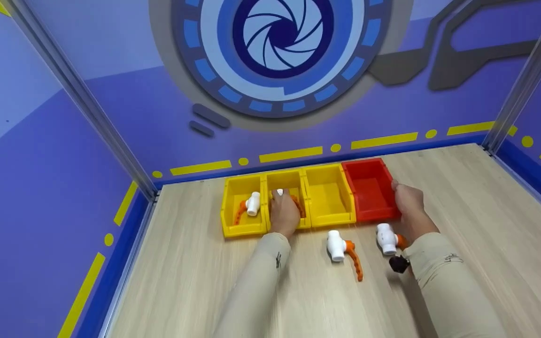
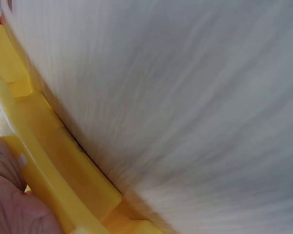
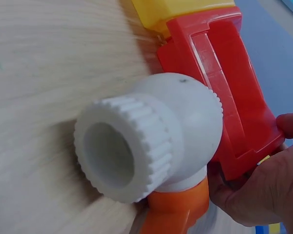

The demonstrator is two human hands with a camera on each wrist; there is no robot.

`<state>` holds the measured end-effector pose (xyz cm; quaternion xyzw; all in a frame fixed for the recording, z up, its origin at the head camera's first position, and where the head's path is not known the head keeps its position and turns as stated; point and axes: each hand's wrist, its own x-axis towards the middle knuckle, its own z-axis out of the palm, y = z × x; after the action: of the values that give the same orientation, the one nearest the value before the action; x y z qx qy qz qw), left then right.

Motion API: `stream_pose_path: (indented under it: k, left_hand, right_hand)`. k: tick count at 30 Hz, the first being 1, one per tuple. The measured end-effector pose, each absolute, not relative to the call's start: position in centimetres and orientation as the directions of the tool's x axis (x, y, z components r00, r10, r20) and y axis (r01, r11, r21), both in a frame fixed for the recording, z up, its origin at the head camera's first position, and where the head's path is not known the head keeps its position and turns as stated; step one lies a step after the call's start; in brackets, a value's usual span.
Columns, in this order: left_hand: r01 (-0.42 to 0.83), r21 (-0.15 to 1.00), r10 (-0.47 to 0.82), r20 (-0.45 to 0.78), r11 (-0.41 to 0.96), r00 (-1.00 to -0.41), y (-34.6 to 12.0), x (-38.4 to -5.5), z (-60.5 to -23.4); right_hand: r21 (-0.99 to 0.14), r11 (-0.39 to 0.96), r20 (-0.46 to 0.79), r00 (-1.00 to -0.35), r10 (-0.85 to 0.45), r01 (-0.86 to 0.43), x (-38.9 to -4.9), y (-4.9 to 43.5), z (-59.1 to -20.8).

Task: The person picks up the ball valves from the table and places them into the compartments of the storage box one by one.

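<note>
Valve (image 1: 280, 192) part-hidden by left hand (image 1: 284, 214), grip unclear; right hand (image 1: 410, 203) holds red bin (image 1: 370, 193).

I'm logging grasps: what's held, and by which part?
The right grip holds the red bin by its right side wall. The left grip is inside a yellow bin; whether it holds the valve there cannot be told.

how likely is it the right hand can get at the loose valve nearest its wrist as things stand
Probably yes: the valve lies on the table near the red bin, nothing on top, but the right hand would first have to release the bin.
</note>
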<state>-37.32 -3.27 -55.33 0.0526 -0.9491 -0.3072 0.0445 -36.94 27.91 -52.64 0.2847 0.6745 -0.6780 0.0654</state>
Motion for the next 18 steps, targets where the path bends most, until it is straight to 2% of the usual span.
stream_pose_path:
  k: [3, 11, 18]
  left_hand:
    - [-0.08, 0.596, -0.134, 0.047, 0.799, -0.99, -3.25, -37.33, -55.1]
    - [-0.12, 0.602, -0.149, -0.001, 0.789, -0.989, -3.22, -37.48, -55.1]
    - [-0.106, 0.584, -0.139, 0.013, 0.805, -0.99, -3.09, -37.69, -55.24]
  right_hand:
    - [-0.89, -0.03, -0.44, -0.837, 0.325, 0.456, -37.08, 27.99, -52.61]
    - [-0.881, 0.0, -0.453, -0.844, 0.289, 0.473, -37.04, 28.36, -52.55]
    - [-0.882, 0.01, -0.449, -0.845, 0.292, 0.472, -37.09, 28.38, -52.6]
